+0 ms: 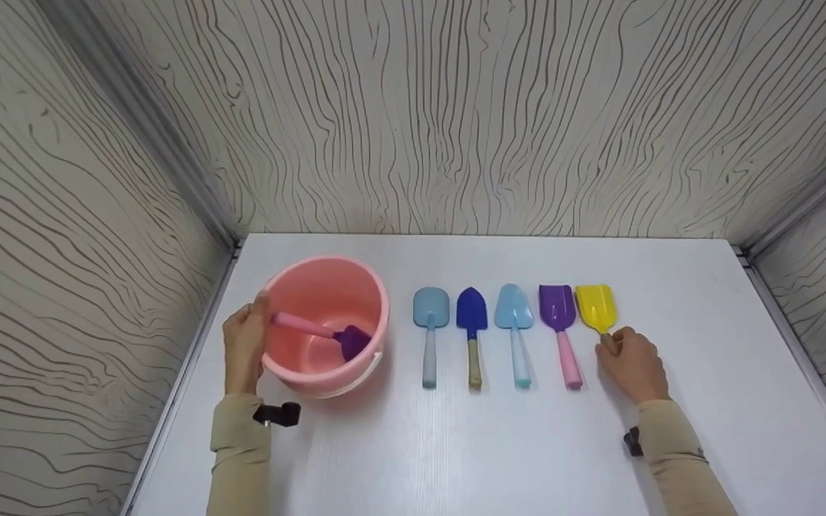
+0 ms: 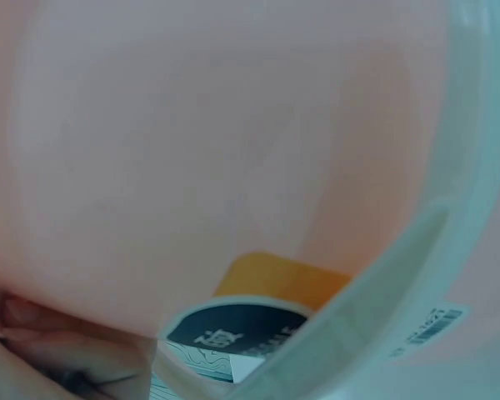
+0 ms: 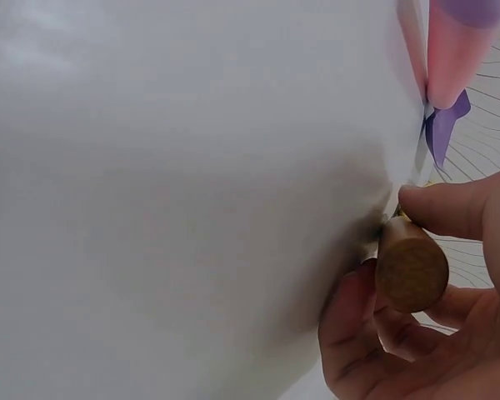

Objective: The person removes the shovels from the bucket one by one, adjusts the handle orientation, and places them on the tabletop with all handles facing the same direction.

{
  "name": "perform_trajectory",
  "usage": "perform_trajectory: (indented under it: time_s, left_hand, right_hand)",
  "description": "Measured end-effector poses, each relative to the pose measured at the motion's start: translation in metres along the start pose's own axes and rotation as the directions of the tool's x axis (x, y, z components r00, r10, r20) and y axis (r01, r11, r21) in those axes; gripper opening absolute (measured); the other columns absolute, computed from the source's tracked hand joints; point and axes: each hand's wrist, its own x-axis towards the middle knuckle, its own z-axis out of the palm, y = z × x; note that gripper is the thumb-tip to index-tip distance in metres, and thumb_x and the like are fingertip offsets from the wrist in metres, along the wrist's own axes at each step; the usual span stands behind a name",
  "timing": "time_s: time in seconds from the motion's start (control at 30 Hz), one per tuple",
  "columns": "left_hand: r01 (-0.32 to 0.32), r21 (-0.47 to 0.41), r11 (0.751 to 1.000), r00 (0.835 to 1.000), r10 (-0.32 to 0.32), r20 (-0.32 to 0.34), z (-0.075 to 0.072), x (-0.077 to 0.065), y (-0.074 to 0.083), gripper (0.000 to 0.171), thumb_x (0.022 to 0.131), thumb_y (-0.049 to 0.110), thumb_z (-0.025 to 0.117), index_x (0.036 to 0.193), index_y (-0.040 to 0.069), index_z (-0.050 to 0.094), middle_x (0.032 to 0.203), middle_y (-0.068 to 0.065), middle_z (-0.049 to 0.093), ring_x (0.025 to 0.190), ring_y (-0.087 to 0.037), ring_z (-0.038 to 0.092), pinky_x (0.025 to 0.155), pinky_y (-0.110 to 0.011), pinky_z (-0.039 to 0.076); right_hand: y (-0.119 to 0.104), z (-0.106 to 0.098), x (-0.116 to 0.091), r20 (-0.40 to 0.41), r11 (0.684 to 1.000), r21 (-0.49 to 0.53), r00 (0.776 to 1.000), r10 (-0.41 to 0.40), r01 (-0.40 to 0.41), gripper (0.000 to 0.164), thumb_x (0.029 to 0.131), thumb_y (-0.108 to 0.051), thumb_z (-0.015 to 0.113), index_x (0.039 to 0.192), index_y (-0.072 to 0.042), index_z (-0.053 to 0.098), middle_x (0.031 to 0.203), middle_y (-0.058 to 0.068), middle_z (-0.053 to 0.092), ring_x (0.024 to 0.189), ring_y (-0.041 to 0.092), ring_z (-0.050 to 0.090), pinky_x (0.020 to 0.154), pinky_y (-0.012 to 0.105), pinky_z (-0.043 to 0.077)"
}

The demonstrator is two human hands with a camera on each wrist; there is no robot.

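At the left of the table a pink bucket (image 1: 330, 276) tips toward the right, with a purple-bladed toy shovel (image 1: 305, 326) with a pink handle leaning inside it. My left hand (image 1: 247, 344) grips the bucket's left rim; in the left wrist view its fingers (image 2: 83, 350) press near the outer wall, beside a label (image 2: 242, 321). At the right end of a row lies a yellow toy shovel (image 1: 596, 304). My right hand (image 1: 634, 364) holds its brown handle (image 3: 411, 271) between thumb and fingers, close over the table, as the right wrist view shows.
Between bucket and yellow shovel lie a greyish-blue shovel (image 1: 431, 308), a dark blue trowel (image 1: 472, 312), a light blue shovel (image 1: 513, 308) and a purple shovel (image 1: 557, 308) with a pink handle. Patterned walls (image 1: 442, 122) enclose the white table (image 1: 413, 451) at back and sides.
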Motion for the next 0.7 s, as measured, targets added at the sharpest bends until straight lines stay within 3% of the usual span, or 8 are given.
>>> perform_trajectory:
  time_s: [0.23, 0.33, 0.53, 0.7]
  left_hand:
    - [-0.006, -0.019, 1.0, 1.0, 0.006, 0.001, 0.001, 0.001, -0.002, 0.05, 0.107, 0.053, 0.057, 0.085, 0.008, 0.058, 0.077, -0.005, 0.061, 0.069, -0.023, 0.065, 0.06, -0.035, 0.059]
    - [0.012, -0.002, 1.0, 1.0, -0.012, 0.004, 0.0, 0.001, -0.002, 0.049, 0.107, 0.054, 0.055, 0.088, 0.009, 0.059, 0.079, -0.006, 0.062, 0.071, -0.023, 0.066, 0.06, -0.035, 0.059]
    - [0.061, 0.012, 0.998, 0.998, -0.061, 0.021, -0.001, -0.001, 0.001, 0.051, 0.107, 0.057, 0.053, 0.095, 0.009, 0.06, 0.086, -0.006, 0.065, 0.077, -0.022, 0.069, 0.064, -0.034, 0.062]
    - [0.064, 0.01, 0.998, 0.998, -0.065, 0.028, -0.002, 0.0, 0.002, 0.052, 0.107, 0.059, 0.053, 0.099, 0.008, 0.062, 0.088, -0.006, 0.067, 0.077, -0.021, 0.071, 0.064, -0.034, 0.062]
  right_hand:
    - [-0.002, -0.002, -0.001, -0.032, 0.999, -0.024, 0.999, -0.043, 0.042, 0.046, 0.104, -0.025, 0.064, 0.127, 0.014, 0.057, 0.113, 0.031, 0.064, 0.091, 0.036, 0.064, 0.076, 0.048, 0.056]
    - [-0.007, -0.002, -0.002, -0.1, 0.998, -0.043, 0.993, -0.056, 0.052, 0.046, 0.104, -0.024, 0.064, 0.128, 0.015, 0.058, 0.113, 0.032, 0.061, 0.093, 0.038, 0.062, 0.079, 0.052, 0.056]
    - [-0.027, -0.003, -0.002, -0.299, 0.987, -0.077, 0.941, -0.156, 0.14, 0.037, 0.102, -0.018, 0.069, 0.125, 0.01, 0.064, 0.118, 0.029, 0.06, 0.1, 0.044, 0.06, 0.092, 0.062, 0.053]
    - [-0.053, -0.006, 0.002, -0.31, 0.962, -0.044, 0.912, -0.269, 0.269, 0.024, 0.102, -0.012, 0.068, 0.119, 0.005, 0.067, 0.114, 0.024, 0.066, 0.104, 0.041, 0.063, 0.097, 0.06, 0.053]
